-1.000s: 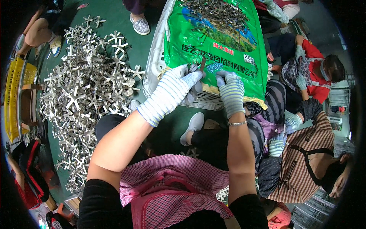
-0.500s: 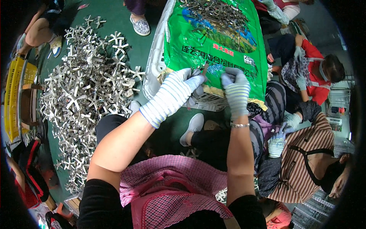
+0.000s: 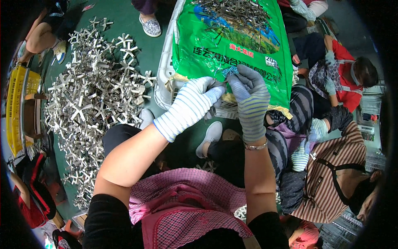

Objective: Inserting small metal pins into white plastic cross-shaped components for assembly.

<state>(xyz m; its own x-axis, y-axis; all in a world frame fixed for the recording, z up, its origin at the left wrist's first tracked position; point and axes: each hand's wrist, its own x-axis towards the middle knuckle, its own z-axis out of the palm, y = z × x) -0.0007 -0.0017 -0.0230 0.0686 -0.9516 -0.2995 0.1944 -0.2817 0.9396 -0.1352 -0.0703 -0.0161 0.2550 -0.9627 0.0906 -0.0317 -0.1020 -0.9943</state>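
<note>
The thin piece (image 3: 225, 84), pinched in the left hand (image 3: 194, 99) by the sack (image 3: 186, 58), seems light and stiff, best held at one end; whether the curled right hand (image 3: 251, 98) grips it, I cannot tell.

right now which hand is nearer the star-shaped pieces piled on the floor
Left. The left hand is to the right of the pile; the right hand is farther right, by the green bag's near edge.

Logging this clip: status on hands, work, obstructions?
Left hand, right hand close together by near edge of green sack; grips unclear. Dark metal pieces heaped toward its far end. Nothing seen blocking either hand.
</note>
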